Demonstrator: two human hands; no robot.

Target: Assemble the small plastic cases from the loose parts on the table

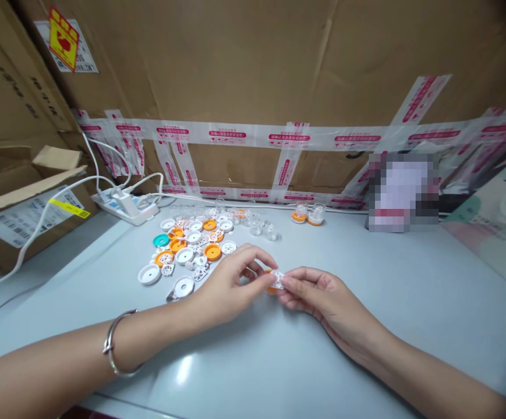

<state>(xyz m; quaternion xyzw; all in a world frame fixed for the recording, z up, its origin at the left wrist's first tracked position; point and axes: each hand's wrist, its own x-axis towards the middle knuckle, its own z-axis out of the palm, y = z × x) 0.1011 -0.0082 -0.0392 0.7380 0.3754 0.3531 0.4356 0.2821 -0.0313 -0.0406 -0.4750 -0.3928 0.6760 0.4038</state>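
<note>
Between my two hands, just above the table, is a small orange round base with a white gear-like part against it. My left hand pinches it from the left with thumb and fingers. From the right, the thumb and fingers of my right hand grip the white part. To the left lies a loose pile of white round bases, orange round bases, a teal one and small white gear-like pieces. Several clear plastic domes lie behind the pile.
Two domed pieces with orange bases stand at the back. A power strip with white cables sits back left, beside an open cardboard box. A large taped carton walls off the back. A blurred-out phone-like object leans at right.
</note>
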